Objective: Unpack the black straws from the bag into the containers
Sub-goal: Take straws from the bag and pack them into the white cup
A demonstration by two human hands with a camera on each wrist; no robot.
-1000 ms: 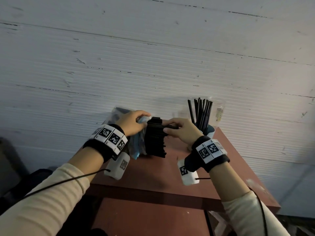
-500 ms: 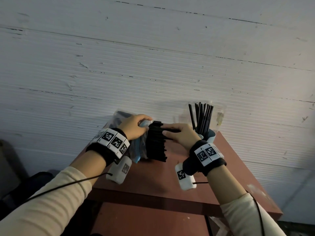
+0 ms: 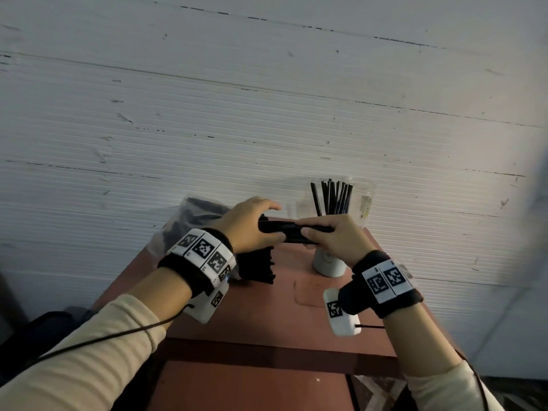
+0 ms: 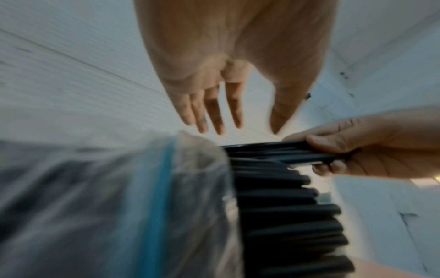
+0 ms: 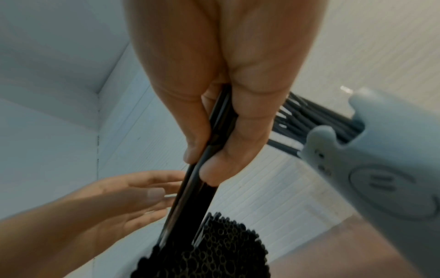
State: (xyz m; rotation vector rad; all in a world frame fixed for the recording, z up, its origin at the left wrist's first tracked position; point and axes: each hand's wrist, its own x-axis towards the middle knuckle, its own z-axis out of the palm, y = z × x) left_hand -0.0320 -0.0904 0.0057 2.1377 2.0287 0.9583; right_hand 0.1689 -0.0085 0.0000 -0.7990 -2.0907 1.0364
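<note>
Black straws (image 3: 292, 232), a small bunch, pinched between thumb and fingers of right hand (image 3: 332, 235), held level above red desk (image 3: 267, 321). Left hand (image 3: 246, 223) beside that bunch, fingers straight and spread in left wrist view, gripping nothing. Remaining bundle (image 3: 256, 266) poking from clear bag (image 3: 189, 221) left of bunch. White container (image 3: 327, 262) with upright straws just right, below right hand.

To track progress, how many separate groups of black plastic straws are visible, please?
3: one pinched in the right hand, one sticking from the clear plastic bag, one standing in the pale container; more possibly hidden.
</note>
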